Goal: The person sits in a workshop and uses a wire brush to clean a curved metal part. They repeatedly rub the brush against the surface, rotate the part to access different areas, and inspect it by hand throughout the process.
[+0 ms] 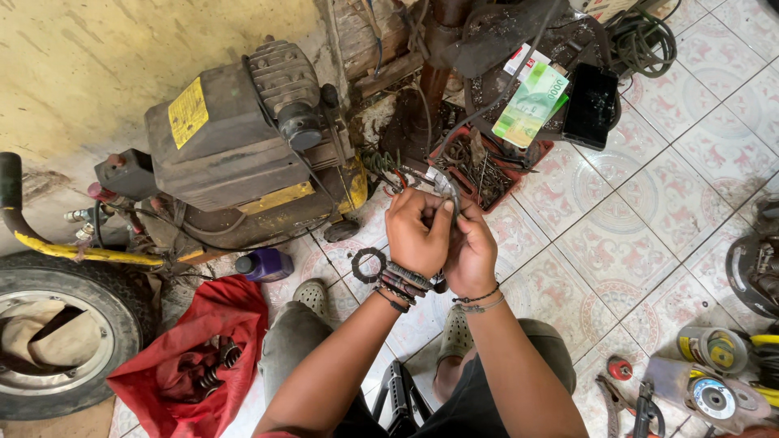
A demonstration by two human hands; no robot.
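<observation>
My left hand [415, 231] and my right hand [471, 253] meet in front of me, both closed around a small grey metal part [445, 187] whose curved end sticks up above the fingers. Much of the part is hidden inside my hands. Beaded bracelets circle both wrists. A dark ring-shaped part [367, 264] lies on the tiles just left of my left wrist. My knees and grey clogs [312, 295] are below the hands.
A dirty air compressor [243, 150] stands at the left, a tyre [61, 324] and red cloth with springs [199, 357] lower left. A red tray of metal scraps [487, 166], a banknote [531, 105], a phone [591, 105] lie ahead. Grinder discs and pliers [706, 381] sit lower right.
</observation>
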